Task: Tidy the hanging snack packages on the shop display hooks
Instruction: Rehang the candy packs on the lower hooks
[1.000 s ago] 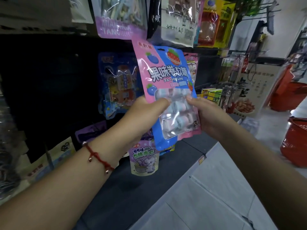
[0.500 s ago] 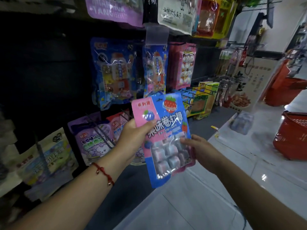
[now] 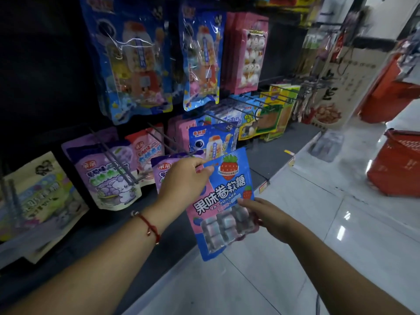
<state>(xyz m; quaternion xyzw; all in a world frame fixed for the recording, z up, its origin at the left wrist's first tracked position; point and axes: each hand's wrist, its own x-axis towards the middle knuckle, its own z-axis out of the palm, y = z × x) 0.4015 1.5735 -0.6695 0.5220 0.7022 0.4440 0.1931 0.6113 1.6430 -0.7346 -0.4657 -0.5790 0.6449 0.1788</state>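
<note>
We hold the blue and pink candy roll package point(image 3: 223, 201) between both hands, low in front of the bottom row of the display. Our right hand point(image 3: 261, 214) pinches its lower right edge, fingers curled behind the clear window of sweets. Our left hand point(image 3: 181, 181) grips the top left corner, thumb and fingers closed on the header right where the hang hole should be, so we cannot see the hole itself.

That is our first risk: with the hole covered, we judge that we could miss the tip of the hook point(image 3: 172, 144) just above our left hand and crease or tear the header against the wire. The pouch is slick and glossy, and held only at two corners it may twist or slip as we push.

Just behind, a purple grape pouch point(image 3: 113, 178) and a small blue pouch point(image 3: 211, 142) hang close by. A careless shove could knock them off or put our package on a hook meant for another product.

Farther back, the large blue packages point(image 3: 129, 57) and a pink package point(image 3: 247, 53) hang overhead; lifting too high could brush them. Off to the right, a red basket point(image 3: 397, 164) stands on the floor, well apart.
</note>
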